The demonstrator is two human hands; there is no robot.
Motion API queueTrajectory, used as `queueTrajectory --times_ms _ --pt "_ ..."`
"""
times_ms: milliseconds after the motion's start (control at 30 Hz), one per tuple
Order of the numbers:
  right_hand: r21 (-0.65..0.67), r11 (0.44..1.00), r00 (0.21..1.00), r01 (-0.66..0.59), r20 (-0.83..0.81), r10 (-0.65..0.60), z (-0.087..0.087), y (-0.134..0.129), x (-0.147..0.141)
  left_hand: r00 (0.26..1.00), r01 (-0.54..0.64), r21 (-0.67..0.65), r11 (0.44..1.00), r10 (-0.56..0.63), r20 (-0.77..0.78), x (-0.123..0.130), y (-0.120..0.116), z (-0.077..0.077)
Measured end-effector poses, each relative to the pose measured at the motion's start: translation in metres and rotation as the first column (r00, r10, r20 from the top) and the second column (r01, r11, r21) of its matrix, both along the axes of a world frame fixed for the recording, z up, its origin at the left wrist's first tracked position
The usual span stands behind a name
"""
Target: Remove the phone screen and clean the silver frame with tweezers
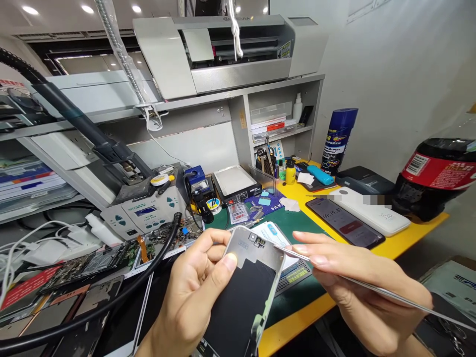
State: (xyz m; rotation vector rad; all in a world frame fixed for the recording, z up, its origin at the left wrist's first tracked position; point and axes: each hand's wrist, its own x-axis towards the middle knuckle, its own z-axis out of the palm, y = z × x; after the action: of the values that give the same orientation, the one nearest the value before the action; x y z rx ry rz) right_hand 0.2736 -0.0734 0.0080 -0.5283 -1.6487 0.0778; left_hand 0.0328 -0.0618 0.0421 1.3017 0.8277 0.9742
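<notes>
My left hand (197, 292) is closed round the left edge of a phone housing (243, 292), its thumb pressed on the metal inner face near the top. The housing has a black inner area, a light frame and small camera openings at the top. My right hand (357, 282) grips thin metal tweezers (345, 277). Their tips reach the upper right part of the housing, beside the openings; whether they hold anything there is too small to tell.
Behind the hands lies a green mat (312, 302) on a yellow table (394, 250). A lit phone (344, 223), white power bank (375, 210), spray can (336, 141) and cola bottle (439, 171) stand or lie right. At left are a soldering station (147, 213), black hose (148, 272) and phone parts (92, 263).
</notes>
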Motion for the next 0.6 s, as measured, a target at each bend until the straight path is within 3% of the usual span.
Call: queueTrajectory --times_ms 367,600 --pt "0.026 0.999 0.999 -0.026 -0.046 0.027 -0.014 0.005 -0.001 1.0 0.013 0.009 1.0 -0.013 0.02 0.003 0.003 0.0" --pt "-0.023 0.999 0.995 0.05 -0.088 -0.051 -0.001 -0.007 -0.006 0.995 0.085 0.025 0.996 -0.083 -0.061 0.003 0.003 -0.001"
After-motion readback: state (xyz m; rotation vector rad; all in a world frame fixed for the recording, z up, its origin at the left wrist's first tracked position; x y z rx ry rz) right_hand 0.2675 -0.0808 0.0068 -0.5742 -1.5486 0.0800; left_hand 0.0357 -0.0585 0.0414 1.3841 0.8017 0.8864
